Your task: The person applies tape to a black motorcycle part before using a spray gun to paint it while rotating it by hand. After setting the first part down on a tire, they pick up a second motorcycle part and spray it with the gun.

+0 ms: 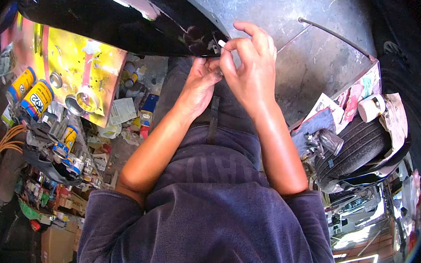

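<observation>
A: Head view first. What filled most of it?

B: The person's own dark shirt, then a glossy black panel running across the top, with a grey metal table to its right. The panel lay up at arm's reach, likely so its lower edge could be worked on.

A: And around that?

B: A tyre stood at the right, a roll of tape above it. A yellow board sat at the left with spray cans just beside it, probably kept close to hand.

A: The hands?

B: Both met at the panel's edge. The right hand was closed to a pinch, thumb and forefinger tips together on a small white bit touching that edge. I'd judge the fine pinch suited so small a piece.

A: The left?

B: The left hand sat just under it, fingers curled and touching the right, seemingly steadying it. Whether it held anything itself, I couldn't tell.
</observation>
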Tool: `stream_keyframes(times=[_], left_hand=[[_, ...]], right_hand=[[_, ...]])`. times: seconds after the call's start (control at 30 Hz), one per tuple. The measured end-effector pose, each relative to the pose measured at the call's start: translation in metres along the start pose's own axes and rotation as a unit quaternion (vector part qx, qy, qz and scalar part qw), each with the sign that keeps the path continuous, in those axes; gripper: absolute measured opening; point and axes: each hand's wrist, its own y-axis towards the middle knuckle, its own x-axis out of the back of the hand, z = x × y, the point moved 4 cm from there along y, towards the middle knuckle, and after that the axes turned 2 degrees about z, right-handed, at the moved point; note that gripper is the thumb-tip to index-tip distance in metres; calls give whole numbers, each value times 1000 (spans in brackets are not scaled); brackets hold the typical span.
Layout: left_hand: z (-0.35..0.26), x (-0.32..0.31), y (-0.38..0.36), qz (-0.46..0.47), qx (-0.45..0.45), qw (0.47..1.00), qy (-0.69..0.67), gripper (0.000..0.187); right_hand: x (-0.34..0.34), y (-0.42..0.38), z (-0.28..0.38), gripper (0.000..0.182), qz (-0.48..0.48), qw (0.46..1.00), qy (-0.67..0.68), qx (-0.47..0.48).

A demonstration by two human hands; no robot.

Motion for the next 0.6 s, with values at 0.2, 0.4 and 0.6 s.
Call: stream_keyframes(times=[0.2, 0.4, 0.6], left_hand=[[8, 14, -3, -1, -3, 999, 33, 61], [2, 10, -4, 7, 3, 998, 62, 64], [1, 5, -1, 1, 1, 998, 58, 58]], right_hand=[[9, -17, -12, 13, -35, 997, 59, -38], [-6, -17, -16, 11, 34, 990, 117, -67], [-10, -1, -9, 12, 31, 998, 42, -29]])
